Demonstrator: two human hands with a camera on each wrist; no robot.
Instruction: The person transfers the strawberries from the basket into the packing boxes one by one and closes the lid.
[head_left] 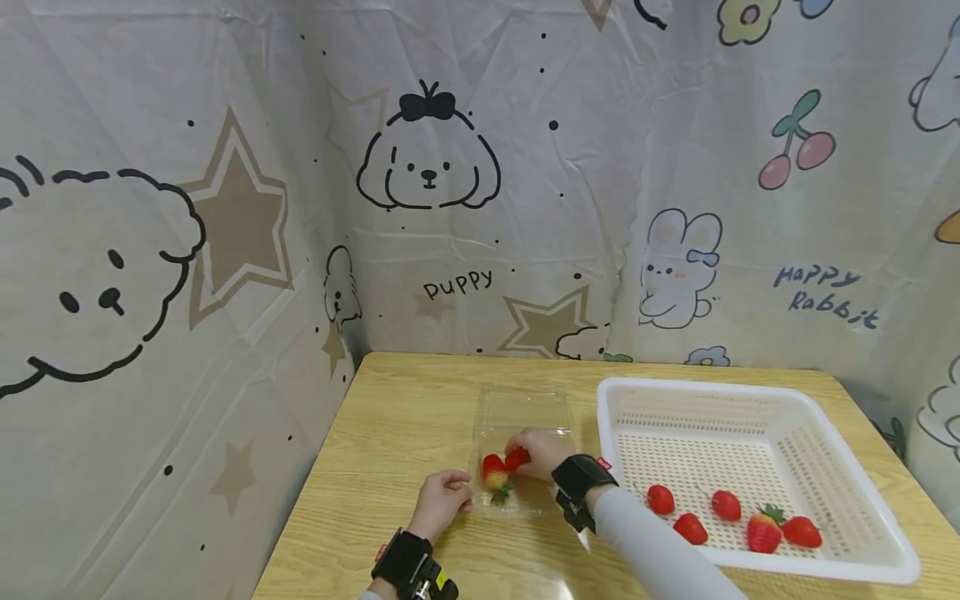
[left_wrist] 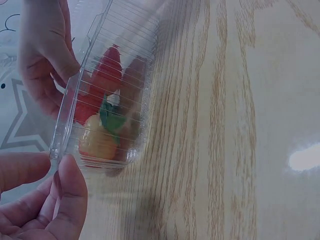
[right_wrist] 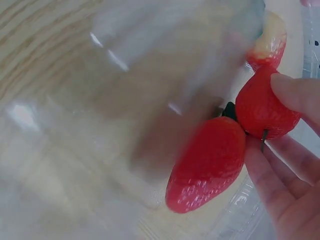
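Observation:
A clear plastic box (head_left: 480,492) lies on the wooden table, its lid (head_left: 525,407) folded back. My left hand (head_left: 442,504) pinches the box's near-left rim between thumb and finger, plainly seen in the left wrist view. Inside the box, my right hand (head_left: 542,454) holds a round red cherry (right_wrist: 265,105) with a thin dark stem. Right beside that cherry is a long red strawberry (right_wrist: 207,165). A pale yellow-and-red strawberry (right_wrist: 272,42) lies on the cherry's other side. Green leaves (left_wrist: 112,117) show through the box wall in the left wrist view.
A white perforated basket (head_left: 690,400) stands to the right, beneath my right forearm. In its near part lie cherries (head_left: 726,506) and red strawberries (head_left: 764,533). A printed curtain (head_left: 480,250) hangs behind and to the left of the wooden table (head_left: 405,408).

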